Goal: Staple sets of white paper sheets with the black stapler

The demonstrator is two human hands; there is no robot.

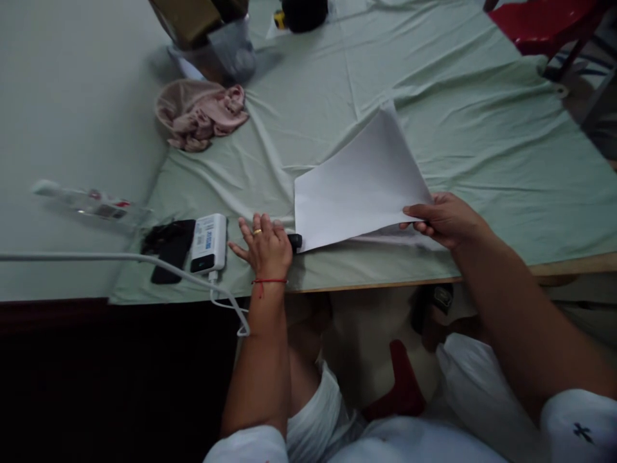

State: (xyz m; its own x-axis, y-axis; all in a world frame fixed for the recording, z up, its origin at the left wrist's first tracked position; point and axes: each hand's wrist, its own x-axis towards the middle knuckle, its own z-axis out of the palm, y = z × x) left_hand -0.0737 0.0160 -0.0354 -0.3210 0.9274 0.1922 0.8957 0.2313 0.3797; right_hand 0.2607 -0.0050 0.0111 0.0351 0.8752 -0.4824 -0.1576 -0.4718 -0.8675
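Observation:
My right hand pinches a white sheet of paper by its near right corner, thumb on top. The sheet is tilted, its far corner bent up, and another pale layer shows beneath its near edge. My left hand lies palm down by the table's near edge, fingers spread, with a ring and a red string bracelet. A small black cylindrical thing pokes out between this hand and the sheet's left corner; the rest of it is hidden. Left of the hand lies a white power bank with a cable plugged in.
A dark phone and a clear plastic bottle are at the left by the wall. Farther back sit a crumpled pink cloth, a box and a black round object. A green cloth covers the table.

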